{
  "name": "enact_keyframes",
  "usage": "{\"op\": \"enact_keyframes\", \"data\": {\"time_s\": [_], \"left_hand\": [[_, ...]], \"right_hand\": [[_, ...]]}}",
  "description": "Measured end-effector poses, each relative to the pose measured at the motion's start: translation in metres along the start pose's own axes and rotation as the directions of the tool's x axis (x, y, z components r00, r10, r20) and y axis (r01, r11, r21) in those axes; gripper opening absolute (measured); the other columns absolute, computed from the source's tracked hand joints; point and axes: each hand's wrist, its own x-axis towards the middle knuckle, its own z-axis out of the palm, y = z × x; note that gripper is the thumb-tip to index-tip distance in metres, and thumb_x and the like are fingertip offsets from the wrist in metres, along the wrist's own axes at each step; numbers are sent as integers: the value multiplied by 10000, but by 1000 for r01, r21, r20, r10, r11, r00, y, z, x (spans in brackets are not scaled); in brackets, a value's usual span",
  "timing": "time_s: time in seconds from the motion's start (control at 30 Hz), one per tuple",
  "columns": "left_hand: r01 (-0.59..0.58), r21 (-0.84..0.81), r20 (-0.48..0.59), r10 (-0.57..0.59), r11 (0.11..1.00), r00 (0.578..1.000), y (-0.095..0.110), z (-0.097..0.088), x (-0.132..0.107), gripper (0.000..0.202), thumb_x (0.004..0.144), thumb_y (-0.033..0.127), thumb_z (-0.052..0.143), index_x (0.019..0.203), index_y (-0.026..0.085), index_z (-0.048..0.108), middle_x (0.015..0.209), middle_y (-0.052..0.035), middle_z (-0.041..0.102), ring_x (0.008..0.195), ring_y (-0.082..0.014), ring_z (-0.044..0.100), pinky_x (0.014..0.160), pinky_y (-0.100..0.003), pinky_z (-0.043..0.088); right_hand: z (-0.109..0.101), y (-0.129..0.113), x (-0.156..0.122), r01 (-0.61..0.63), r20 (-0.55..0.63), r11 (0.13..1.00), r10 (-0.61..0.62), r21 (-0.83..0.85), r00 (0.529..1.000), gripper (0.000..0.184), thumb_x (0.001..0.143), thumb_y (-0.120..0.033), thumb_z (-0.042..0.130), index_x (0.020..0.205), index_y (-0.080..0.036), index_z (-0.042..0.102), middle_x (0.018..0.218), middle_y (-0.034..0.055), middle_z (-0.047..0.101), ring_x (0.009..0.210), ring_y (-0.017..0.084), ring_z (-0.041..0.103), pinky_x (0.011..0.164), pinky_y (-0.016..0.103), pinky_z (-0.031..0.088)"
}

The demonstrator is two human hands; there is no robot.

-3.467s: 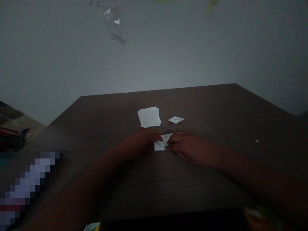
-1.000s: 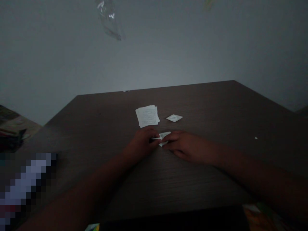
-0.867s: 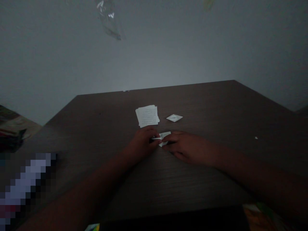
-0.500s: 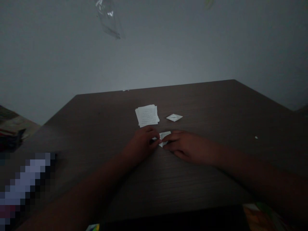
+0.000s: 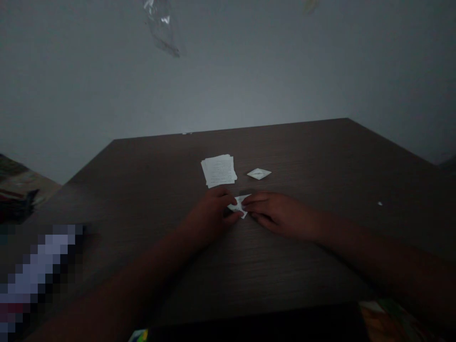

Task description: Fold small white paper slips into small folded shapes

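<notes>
Between my left hand (image 5: 210, 214) and my right hand (image 5: 275, 213) lies a small piece of folded white paper (image 5: 239, 204). The fingertips of both hands press on it from either side and hide part of it. Just beyond my left hand sits a loose stack of small printed paper squares (image 5: 218, 171). A little further right, out of reach of my fingers, lies a flat paper diamond (image 5: 259, 174), also folded.
All of this rests on a dark wood-grain table (image 5: 302, 161) set against a grey wall. A tiny white scrap (image 5: 379, 203) lies to the right. A pixelated blurred object (image 5: 39, 270) sits at lower left, and colourful printed items (image 5: 377, 320) show at the near edge.
The paper between my hands is now a smaller, tighter fold than the wider sheet seen earlier. My fingers have closed in on it, and the view has shifted slightly.
</notes>
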Motion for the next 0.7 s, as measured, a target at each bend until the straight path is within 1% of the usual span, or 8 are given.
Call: {"op": "enact_keyframes", "data": {"time_s": [0.1, 0.23, 0.37, 0.47, 0.6, 0.7], "left_hand": [[22, 5, -10, -22, 1000, 1000, 1, 1, -1, 40, 1080, 295, 884, 1109, 268, 878, 1247, -76, 823, 1143, -300, 791, 1161, -468, 692], [49, 7, 7, -49, 999, 999, 3, 1, -1, 51, 1076, 275, 871, 1125, 266, 884, 1260, -78, 818, 1151, -307, 787, 1160, -465, 680], [47, 6, 22, -47, 999, 999, 1, 1, 0, 55, 1077, 275, 864, 1127, 255, 874, 1279, -91, 810, 1182, -322, 784, 1170, -484, 672], [47, 4, 12, -47, 999, 999, -1, 1, 0, 61, 1077, 275, 864, 1136, 263, 859, 1281, -93, 810, 1195, -329, 782, 1192, -497, 663], [63, 16, 24, -64, 998, 998, 0, 0, -1, 70, 1080, 259, 859, 1149, 252, 846, 1298, -104, 816, 1215, -338, 783, 1212, -512, 658], [75, 23, 28, -75, 997, 997, 4, -1, -1, 78, 1097, 229, 826, 1170, 243, 849, 1317, -105, 815, 1232, -332, 786, 1212, -518, 662]], "right_hand": [[1, 1, 0, 20, 5, 1000, -20, 9, 1000, 400, 1166, -102, 680, 1456, -256, 907, 1534, 131, 884, 1446, 303, 826, 1303, 531, 655], [-2, -1, 1, 37, 39, 999, -38, 13, 999, 407, 1147, -69, 674, 1411, -249, 927, 1515, 124, 888, 1445, 298, 825, 1315, 516, 646], [-7, -5, 2, 49, 67, 999, -47, -17, 997, 348, 1136, -62, 667, 1283, -221, 939, 1486, 144, 897, 1422, 313, 835, 1295, 531, 663], [-11, -9, 3, 63, 91, 996, -57, -59, 994, 311, 1133, -69, 666, 1185, -217, 934, 1458, 152, 904, 1391, 330, 844, 1271, 537, 679], [-12, -11, 3, 78, 117, 991, -66, -108, 991, 300, 1154, -92, 663, 1230, -216, 925, 1426, 143, 897, 1350, 310, 845, 1252, 506, 676], [-9, -9, 2, 96, 115, 987, -81, -127, 990, 286, 1148, -101, 688, 1265, -224, 919, 1423, 145, 887, 1343, 313, 833, 1255, 532, 666]]}}
